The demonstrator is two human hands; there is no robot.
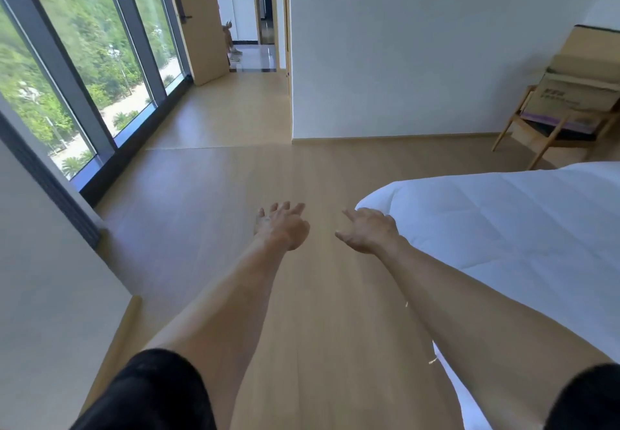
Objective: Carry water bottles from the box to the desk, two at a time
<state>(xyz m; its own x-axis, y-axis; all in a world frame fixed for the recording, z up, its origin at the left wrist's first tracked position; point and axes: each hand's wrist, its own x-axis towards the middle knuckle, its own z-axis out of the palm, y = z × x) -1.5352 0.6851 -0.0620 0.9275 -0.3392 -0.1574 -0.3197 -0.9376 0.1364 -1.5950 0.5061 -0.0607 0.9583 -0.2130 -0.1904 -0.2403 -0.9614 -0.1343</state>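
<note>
While both hands reach out bare, left grip (281, 225) released, right grip (367, 230) released, cardboard box (573, 94) on chair (550, 134), contents hidden

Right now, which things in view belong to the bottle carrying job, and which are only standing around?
Belong to the job:
cardboard box on the wooden chair
left hand, empty
right hand, empty

Only standing around:
bed
window
open door

Both arms reach forward, left hand (281, 225) and right hand (368, 230) empty, fingers loose.

Cardboard box (575, 94) sits on a wooden chair (550, 134) on the floor (235, 178)
</note>
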